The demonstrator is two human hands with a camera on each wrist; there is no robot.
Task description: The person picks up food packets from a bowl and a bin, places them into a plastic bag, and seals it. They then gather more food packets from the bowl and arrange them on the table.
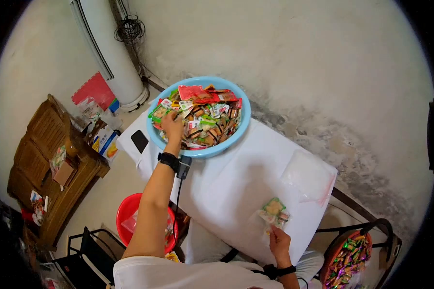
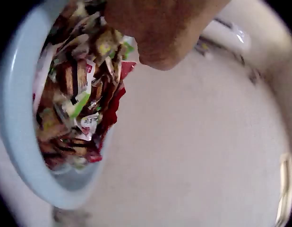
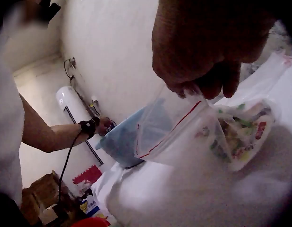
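My right hand point(image 1: 280, 244) pinches the top edge of a clear zip bag point(image 3: 172, 125) with a red line along its mouth. Inside the bag are a few small snack packets point(image 1: 275, 208), one of them green and white. My left hand point(image 1: 172, 127) reaches into a light blue basin point(image 1: 247, 115), its fingers down among many snack packets point(image 1: 208, 122). The left fingertips are hidden in the head view, and in the left wrist view only the back of that hand point(image 2: 158, 33) shows over the packets.
A stack of clear bags point(image 1: 301, 174) lies on the white-covered table point(image 1: 217, 190), with a black phone point(image 1: 139, 141) left of the basin. A red tub point(image 1: 126, 219) stands below the table, and a basket of shiny wrapped sweets point(image 1: 347, 262) at the right. A wooden bench point(image 1: 58, 173) is at the left.
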